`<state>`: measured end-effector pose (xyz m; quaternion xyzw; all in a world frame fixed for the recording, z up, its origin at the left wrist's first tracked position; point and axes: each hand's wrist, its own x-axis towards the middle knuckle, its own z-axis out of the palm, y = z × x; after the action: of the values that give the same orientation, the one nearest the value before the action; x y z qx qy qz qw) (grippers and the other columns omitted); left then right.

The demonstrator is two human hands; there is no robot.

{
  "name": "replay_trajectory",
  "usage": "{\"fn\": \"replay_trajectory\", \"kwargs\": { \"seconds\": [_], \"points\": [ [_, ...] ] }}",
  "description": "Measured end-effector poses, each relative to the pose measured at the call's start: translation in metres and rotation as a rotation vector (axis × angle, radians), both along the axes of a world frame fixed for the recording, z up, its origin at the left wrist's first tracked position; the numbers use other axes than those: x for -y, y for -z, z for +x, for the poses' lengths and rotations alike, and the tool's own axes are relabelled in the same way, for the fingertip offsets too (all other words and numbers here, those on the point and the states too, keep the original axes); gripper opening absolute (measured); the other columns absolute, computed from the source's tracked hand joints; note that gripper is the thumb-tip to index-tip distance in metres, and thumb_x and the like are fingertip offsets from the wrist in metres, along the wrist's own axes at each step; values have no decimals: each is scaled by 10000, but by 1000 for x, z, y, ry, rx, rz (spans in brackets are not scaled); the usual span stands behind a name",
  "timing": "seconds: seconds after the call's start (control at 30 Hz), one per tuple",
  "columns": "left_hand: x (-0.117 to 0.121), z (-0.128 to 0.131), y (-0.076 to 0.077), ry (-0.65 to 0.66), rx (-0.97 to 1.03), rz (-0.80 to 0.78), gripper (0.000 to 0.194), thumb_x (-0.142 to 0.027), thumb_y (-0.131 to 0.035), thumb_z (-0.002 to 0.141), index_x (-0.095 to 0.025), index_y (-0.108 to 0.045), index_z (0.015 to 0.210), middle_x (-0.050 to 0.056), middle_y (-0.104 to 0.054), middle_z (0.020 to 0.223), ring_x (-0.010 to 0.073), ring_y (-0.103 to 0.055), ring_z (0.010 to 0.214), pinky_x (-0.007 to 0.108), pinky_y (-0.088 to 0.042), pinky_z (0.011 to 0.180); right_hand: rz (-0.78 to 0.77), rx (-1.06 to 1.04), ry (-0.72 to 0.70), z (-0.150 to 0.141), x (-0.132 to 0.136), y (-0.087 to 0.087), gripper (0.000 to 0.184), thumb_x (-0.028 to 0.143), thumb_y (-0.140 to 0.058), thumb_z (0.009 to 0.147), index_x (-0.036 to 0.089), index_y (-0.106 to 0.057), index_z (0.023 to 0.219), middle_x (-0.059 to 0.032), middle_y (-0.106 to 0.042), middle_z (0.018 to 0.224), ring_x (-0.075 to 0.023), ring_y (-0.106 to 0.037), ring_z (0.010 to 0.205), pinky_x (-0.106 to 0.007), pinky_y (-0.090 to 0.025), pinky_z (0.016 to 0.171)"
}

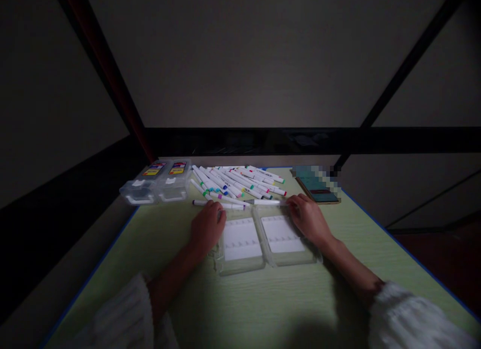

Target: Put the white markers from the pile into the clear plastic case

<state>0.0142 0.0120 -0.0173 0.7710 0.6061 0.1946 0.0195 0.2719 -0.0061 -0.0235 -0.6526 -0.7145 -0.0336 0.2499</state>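
Flat on the table lies a clear plastic case (266,259), opened out, with white printed sheets (242,239) in both halves. My right hand (310,219) is above its far right corner, the fingertips closed on the right end of a white marker (268,202) with a grey tip, which lies crosswise along the case's far edge. My left hand (206,228) is at the case's left edge with its fingers curled; what they grip, if anything, is hidden. Just beyond it lies a white marker with purple ends (233,207).
Behind the case is a loose heap of white markers (240,181) with coloured ends. Two closed clear cases (173,189) with bright labels stand at the back left. A phone or tablet (319,186) lies at the back right. The table (240,309) has blue edging.
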Motion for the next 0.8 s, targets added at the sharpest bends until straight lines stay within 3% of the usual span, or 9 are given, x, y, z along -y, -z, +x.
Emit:
{"fn": "replay_trajectory", "kwargs": {
  "seconds": [0.8],
  "points": [
    [-1,-1,-1,32,20,-5,143,-235,-399,821,-169,-515,772,23,-523,818,141,-510,753,245,-368,662,-37,-47,7,-2,-2,2,216,79,-416,731,135,-574,867,-65,-532,810,-141,-520,684,-226,-389,664]
  ]
}}
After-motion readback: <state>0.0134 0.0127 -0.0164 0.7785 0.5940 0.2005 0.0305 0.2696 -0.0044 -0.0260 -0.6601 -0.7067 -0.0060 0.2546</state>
